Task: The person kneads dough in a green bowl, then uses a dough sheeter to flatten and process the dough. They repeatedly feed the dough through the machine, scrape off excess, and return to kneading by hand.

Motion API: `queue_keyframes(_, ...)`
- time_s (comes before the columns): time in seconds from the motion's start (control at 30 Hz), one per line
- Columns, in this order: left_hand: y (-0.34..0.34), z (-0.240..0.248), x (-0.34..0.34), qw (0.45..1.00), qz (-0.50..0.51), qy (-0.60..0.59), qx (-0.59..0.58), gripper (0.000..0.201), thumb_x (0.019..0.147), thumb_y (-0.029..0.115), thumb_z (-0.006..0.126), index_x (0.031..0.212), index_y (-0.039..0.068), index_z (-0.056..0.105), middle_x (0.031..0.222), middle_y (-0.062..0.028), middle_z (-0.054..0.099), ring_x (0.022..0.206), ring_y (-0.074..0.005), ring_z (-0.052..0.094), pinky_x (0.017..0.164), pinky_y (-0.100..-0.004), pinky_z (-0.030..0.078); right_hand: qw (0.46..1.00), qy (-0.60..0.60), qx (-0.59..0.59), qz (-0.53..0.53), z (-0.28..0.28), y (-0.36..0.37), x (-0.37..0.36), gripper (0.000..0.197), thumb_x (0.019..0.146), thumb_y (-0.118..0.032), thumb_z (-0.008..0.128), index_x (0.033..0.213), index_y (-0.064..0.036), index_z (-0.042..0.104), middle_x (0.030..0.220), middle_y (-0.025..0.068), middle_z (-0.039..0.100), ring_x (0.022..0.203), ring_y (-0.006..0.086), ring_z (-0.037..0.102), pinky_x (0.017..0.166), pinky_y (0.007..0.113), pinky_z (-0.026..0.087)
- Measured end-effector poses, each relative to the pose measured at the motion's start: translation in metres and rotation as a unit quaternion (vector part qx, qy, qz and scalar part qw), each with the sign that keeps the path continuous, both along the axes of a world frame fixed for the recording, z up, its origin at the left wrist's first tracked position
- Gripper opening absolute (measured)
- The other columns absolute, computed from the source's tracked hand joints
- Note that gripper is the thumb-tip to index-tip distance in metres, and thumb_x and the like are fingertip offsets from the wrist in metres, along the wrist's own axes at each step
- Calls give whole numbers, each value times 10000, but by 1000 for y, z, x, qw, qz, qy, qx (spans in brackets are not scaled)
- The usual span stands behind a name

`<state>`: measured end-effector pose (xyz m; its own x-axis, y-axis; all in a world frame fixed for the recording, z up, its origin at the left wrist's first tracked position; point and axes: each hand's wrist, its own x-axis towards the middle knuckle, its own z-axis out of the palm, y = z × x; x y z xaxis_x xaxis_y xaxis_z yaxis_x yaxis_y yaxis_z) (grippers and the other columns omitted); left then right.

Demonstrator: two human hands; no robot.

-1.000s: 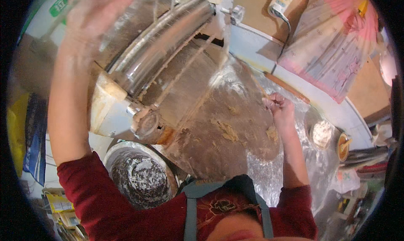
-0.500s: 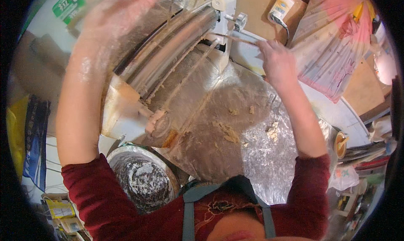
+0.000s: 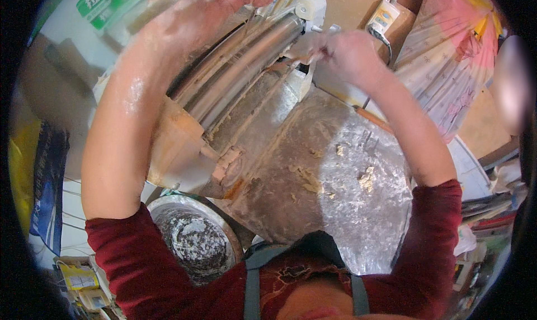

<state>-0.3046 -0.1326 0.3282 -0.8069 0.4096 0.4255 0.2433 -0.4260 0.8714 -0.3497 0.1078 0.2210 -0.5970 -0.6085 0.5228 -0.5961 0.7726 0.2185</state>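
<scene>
A dough roller machine (image 3: pixel 246 68) with shiny metal rollers fills the upper middle. Over its far side reaches my left hand (image 3: pixel 232 1), floury and partly cut off by the upper edge; whether its fingers hold anything is hidden. At the right end of the rollers is my right hand (image 3: pixel 349 57), smeared by motion, its fingers pinched on a thin brown stick whose tip points to the roller end. Below the rollers slopes a metal tray (image 3: pixel 274 180), dusted with flour on its right part. Dough scraps (image 3: pixel 366 178) lie on it.
A floury metal bowl (image 3: pixel 196 236) stands at lower left. By the tray's right edge lies a wooden-handled tool (image 3: pixel 373 118). A white plug box with a cable (image 3: pixel 383 18) and a pink-and-white plastic bag (image 3: pixel 447 68) are at upper right. Green-and-white packaging (image 3: pixel 112 4) sits at upper left.
My right hand has moved left, closer to the roller end, with the thin stick. My left hand has shifted right along the machine's far side. The view has moved slightly.
</scene>
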Motion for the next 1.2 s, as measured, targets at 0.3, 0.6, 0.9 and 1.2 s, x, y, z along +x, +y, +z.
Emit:
queue_keyframes(0.3, 4, -7, -2, 996, 8, -41, 83, 234, 866, 170, 491, 824, -47, 569, 796, -143, 569, 717, -232, 571, 668, -316, 515, 999, 8, 10, -36, 7, 4, -19, 105, 747, -204, 649, 792, -109, 641, 702, 80, 639, 677, 283, 630, 608, 390, 494)
queue_keyframes(0.6, -2, -9, -13, 999, -27, 14, 41, 229, 840, 190, 548, 809, -35, 579, 781, -144, 582, 723, -231, 581, 670, -317, 529, 997, 2, 36, -69, 13, 0, -20, 121, 705, -200, 627, 754, -95, 660, 750, 154, 645, 740, 323, 646, 657, 426, 526)
queue_keyframes(0.9, 5, -14, -12, 998, -48, 19, 39, 254, 851, 216, 539, 801, -30, 583, 767, -142, 590, 698, -231, 589, 644, -318, 524, 999, 13, -8, -40, 7, 0, -17, 69, 730, -175, 638, 751, -109, 639, 711, 116, 630, 696, 308, 625, 614, 398, 499)
queue_keyframes(1.2, 8, -12, -11, 998, -40, 43, 14, 307, 863, 270, 538, 780, -20, 600, 716, -152, 600, 652, -232, 597, 559, -290, 515, 995, -24, -84, 57, -11, -24, -10, 85, 736, -209, 657, 793, -146, 650, 729, 74, 629, 716, 273, 620, 620, 371, 487)
